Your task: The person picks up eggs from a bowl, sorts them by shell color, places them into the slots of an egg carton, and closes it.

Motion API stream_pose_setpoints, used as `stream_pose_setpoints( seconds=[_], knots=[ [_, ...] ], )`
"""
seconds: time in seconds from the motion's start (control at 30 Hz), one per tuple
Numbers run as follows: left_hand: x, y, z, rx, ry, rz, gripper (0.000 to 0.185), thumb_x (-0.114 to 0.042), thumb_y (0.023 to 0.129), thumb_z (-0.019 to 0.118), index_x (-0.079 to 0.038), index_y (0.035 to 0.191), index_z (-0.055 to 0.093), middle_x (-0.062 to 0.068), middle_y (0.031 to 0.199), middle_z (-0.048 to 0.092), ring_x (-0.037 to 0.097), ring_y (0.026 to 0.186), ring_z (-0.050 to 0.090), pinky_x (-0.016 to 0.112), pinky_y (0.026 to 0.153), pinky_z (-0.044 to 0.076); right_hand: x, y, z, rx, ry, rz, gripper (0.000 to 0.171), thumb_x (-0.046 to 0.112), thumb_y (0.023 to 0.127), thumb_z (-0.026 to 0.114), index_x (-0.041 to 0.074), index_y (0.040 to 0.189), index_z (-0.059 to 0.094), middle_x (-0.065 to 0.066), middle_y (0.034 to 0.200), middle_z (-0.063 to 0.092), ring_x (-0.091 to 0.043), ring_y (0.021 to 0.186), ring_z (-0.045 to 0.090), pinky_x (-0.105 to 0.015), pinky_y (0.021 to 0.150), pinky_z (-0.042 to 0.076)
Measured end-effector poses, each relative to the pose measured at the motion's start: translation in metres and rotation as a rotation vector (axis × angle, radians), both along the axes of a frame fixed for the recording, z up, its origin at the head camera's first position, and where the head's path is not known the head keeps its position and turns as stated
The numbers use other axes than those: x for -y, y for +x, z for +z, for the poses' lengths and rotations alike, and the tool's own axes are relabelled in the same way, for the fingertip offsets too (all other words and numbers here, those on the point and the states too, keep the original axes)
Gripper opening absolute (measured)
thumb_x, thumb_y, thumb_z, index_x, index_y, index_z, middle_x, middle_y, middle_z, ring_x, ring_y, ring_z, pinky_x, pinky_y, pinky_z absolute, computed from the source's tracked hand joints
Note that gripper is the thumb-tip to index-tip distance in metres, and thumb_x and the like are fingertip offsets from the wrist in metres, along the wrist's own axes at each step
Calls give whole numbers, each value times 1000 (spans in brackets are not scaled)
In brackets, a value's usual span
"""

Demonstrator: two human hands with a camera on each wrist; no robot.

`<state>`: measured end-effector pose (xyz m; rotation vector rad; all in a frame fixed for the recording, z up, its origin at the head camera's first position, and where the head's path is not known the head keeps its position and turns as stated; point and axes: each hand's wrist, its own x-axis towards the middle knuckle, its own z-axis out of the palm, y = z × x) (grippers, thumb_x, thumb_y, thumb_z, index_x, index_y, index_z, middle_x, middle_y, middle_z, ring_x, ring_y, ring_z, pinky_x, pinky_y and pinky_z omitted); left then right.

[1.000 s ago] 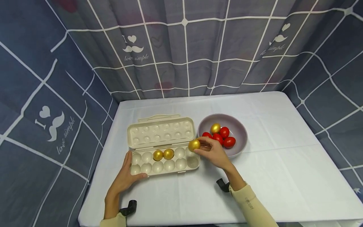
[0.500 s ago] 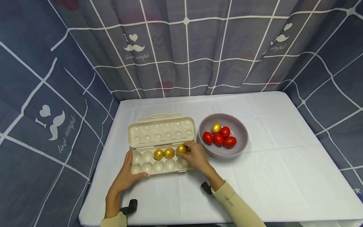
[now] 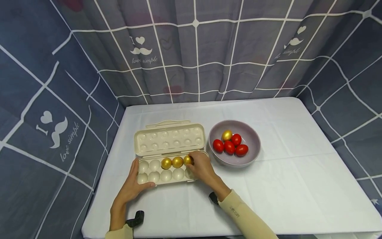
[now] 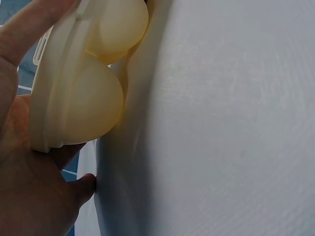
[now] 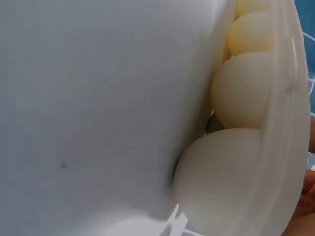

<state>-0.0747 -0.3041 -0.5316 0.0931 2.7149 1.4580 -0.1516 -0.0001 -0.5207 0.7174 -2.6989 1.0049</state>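
Spreading under everything, the white table (image 3: pixel 283 186) carries the open egg carton (image 3: pixel 171 156) at your left and the grey bowl (image 3: pixel 252 156) of red eggs (image 3: pixel 229 146) just right of it. Your left hand (image 3: pixel 131 186) grips the carton's left end. Your right hand (image 3: pixel 203 167), the nearer one, has its fingers curled round the third gold egg (image 3: pixel 188 160), which sits in the far row directly right of two gold eggs (image 3: pixel 171 162).
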Motion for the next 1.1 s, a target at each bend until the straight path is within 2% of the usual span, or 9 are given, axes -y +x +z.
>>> stream_pose_setpoints(
  seconds=[0.17,0.37,0.57,0.7,0.9,1.0,1.1],
  knots=[
    [0,0,-2,-5,-2,-4,130,-22,72,89,-7,158,-6,14,163,-3,39,147,3,63,111,11,2,0,-1,-35,26,-16,25,11,74,84,5,94,69,-5,89,67,-22,83,61,-37,76,47],
    [1,0,-3,-2,-10,-1,129,-24,72,89,-6,157,-7,15,163,-4,39,147,1,65,111,11,-1,2,-4,-15,-39,4,27,6,74,82,3,97,69,-8,94,68,-26,88,62,-40,81,48],
    [2,2,-4,13,-8,6,130,-26,72,89,-5,157,-7,15,164,-6,38,147,0,64,111,9,-8,3,-7,111,-241,65,32,4,77,82,-1,105,70,-12,100,69,-26,94,62,-41,85,49],
    [2,2,-5,11,0,6,130,-25,72,89,-7,157,-8,13,164,-5,37,147,1,63,111,10,-14,4,-3,186,-384,114,37,2,80,80,-5,114,67,-15,111,68,-31,106,62,-43,93,49],
    [2,1,-5,9,-5,3,131,-27,72,89,-7,157,-8,13,164,-5,38,147,1,64,111,10,-27,6,16,260,-597,203,41,-6,80,77,-13,118,62,-28,118,63,-43,111,59,-47,97,47],
    [2,1,-4,18,-14,6,130,-27,73,89,-6,157,-8,15,163,-7,39,147,-1,65,111,9,-35,8,39,254,-649,211,40,-11,80,75,-16,117,61,-32,117,61,-48,110,58,-51,97,46],
    [2,0,-3,30,-16,13,130,-27,73,89,-6,157,-9,15,163,-9,38,147,-3,64,111,9,-45,8,64,233,-656,173,37,-13,81,72,-17,117,61,-31,117,61,-46,109,59,-53,96,45]
  ],
)
